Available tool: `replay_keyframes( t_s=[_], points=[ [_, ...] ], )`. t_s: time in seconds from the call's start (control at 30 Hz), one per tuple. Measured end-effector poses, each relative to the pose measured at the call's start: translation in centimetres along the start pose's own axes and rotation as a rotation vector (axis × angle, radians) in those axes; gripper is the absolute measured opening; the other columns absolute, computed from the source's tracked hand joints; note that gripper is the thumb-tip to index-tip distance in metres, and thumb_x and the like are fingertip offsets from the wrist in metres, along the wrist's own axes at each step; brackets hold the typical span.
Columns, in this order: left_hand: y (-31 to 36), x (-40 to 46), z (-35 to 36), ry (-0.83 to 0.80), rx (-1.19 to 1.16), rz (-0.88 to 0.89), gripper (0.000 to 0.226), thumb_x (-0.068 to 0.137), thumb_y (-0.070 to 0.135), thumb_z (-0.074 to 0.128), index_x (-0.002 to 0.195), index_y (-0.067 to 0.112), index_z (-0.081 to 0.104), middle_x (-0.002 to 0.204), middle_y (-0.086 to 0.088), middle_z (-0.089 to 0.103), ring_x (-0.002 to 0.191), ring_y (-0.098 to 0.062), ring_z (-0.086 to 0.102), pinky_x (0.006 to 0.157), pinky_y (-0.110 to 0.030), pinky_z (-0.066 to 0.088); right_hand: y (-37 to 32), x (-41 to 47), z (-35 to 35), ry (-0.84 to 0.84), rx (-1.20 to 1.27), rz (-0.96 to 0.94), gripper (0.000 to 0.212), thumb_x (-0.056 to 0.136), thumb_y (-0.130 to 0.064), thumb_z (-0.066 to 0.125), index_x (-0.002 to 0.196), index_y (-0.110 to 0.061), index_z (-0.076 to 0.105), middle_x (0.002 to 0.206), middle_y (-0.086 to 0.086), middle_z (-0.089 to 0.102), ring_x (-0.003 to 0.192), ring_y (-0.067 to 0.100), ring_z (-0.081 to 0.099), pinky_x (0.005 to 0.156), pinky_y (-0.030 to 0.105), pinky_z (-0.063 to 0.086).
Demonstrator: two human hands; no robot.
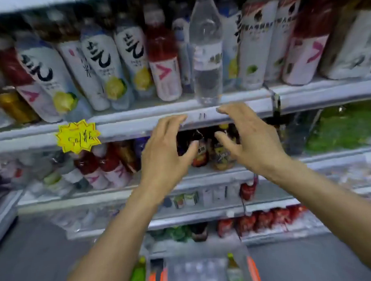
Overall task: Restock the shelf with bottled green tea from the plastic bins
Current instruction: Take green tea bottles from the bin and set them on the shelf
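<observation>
A tall drinks shelf (232, 108) fills the view, several tiers deep, its white rails running across just beyond the fingertips. On the tier above the fingers stand white-labelled fizzy drinks, red bottles with pink labels, and one clear water bottle (207, 52) upright at the very front edge, directly over the gap between the two hands. On the tier level with the fingers, dark-capped bottles (220, 153) sit back in the shadow, partly hidden by the thumbs; what they hold cannot be read.

Below the forearms, at the bottom of the frame, lies a clear plastic bin (198, 269) with orange clips. Green bottles (138, 278) stand at its left edge, and another pale green one at its right; these look like the bottled green tea, still in the bin and well apart from both hands.

The left hand (166, 154) and right hand (252, 139) are raised side by side before the shelf rail, palms facing each other. The fingers (173, 121) of both are spread and curled, empty, gripping nothing. A yellow starburst price tag (78, 137) hangs on the rail to the left of the left fingers.

A full tea bottle is likely moderately heavy, with thin plastic walls that give under a squeeze and a smooth sleeve label that may slip. The firmer hold is probably around the shoulder or neck just under the cap, lifting straight up out of the bin.
</observation>
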State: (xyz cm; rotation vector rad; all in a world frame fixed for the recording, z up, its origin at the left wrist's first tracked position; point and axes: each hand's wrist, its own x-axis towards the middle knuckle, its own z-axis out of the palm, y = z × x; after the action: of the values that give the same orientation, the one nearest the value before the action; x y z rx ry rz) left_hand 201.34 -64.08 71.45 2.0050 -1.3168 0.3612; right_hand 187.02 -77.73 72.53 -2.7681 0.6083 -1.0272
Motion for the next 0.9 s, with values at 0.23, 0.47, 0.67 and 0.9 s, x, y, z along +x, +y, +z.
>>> replay_keyframes(
  t_s=[0.23, 0.47, 0.67, 0.9],
  points=[
    [-8.4, -11.2, 8.0, -0.423, -0.214, -0.420, 0.053, 0.088, 0.036, 0.070, 0.137, 0.019, 0.055, 0.128, -0.004, 0.055, 0.117, -0.021, 0.056, 0.096, -0.033, 0.044, 1.3, -11.2, 11.1, -0.479, 0.188, 0.438, 0.049, 0.093, -0.034, 0.060, 0.138, -0.021, 0.047, 0.138, 0.005, 0.049, 0.123, 0.026, 0.052, 0.091, 0.044, 0.050],
    [-15.2, -26.3, 17.5, -0.743, -0.304, -0.896, 0.050, 0.088, 0.023, 0.075, 0.134, 0.012, 0.057, 0.135, -0.009, 0.056, 0.116, -0.024, 0.059, 0.101, -0.038, 0.047, 4.4, -25.8, 20.9, -0.967, 0.261, 0.944, 0.052, 0.092, -0.034, 0.063, 0.138, -0.015, 0.048, 0.134, 0.008, 0.056, 0.119, 0.026, 0.056, 0.096, 0.030, 0.042],
    [-20.7, -36.0, 24.8, -0.874, -0.208, -1.118, 0.062, 0.090, 0.026, 0.072, 0.145, 0.012, 0.046, 0.147, -0.013, 0.045, 0.133, -0.028, 0.047, 0.110, -0.036, 0.038, 6.7, -36.6, 29.9, -1.183, 0.220, 1.206, 0.055, 0.090, -0.028, 0.068, 0.135, -0.008, 0.045, 0.124, 0.017, 0.061, 0.116, 0.031, 0.058, 0.092, 0.033, 0.045],
    [-26.3, -44.4, 30.0, -0.910, 0.128, -1.165, 0.097, 0.091, 0.029, 0.070, 0.159, 0.008, 0.003, 0.163, -0.021, 0.012, 0.149, -0.040, 0.020, 0.120, -0.045, 0.020, 8.6, -45.6, 41.3, -1.195, 0.178, 1.230, 0.082, 0.071, -0.032, 0.082, 0.134, -0.006, 0.037, 0.125, 0.023, 0.056, 0.114, 0.039, 0.057, 0.096, 0.043, 0.048]
  ],
)
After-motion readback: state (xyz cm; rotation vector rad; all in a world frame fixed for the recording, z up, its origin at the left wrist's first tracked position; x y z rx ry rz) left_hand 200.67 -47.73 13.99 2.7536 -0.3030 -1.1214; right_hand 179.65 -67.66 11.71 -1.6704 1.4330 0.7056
